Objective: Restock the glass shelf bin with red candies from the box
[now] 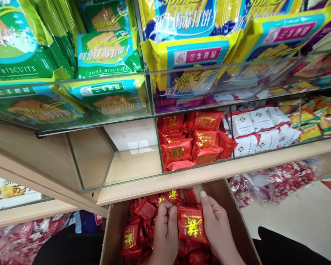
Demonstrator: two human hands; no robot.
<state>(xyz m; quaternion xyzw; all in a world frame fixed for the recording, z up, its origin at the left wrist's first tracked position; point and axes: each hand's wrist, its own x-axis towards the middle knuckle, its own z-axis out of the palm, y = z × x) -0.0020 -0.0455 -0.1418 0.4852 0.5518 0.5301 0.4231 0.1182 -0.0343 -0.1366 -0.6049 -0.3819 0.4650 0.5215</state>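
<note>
Over an open cardboard box [238, 222], both my hands are at a red packet [192, 225] with gold lettering. My left hand [165, 230] is closed, thumb and curled fingers at the packet's left edge. On the other side my right hand [216, 222] grips the right edge, its thumb pointing up and its fingers partly hidden behind the packet. Many similar red packets [131, 237] lie loosely heaped in the box beneath and around my hands.
Above the box runs a wooden shelf edge [168, 184]. Behind it, glass-divided compartments hold red packets [178, 151] and white packets [260, 127]; a bare compartment [135, 165] stands left. Green [107, 51] and yellow-blue biscuit packs [193, 55] fill the upper shelf. Bagged red goods [281, 182] lie below.
</note>
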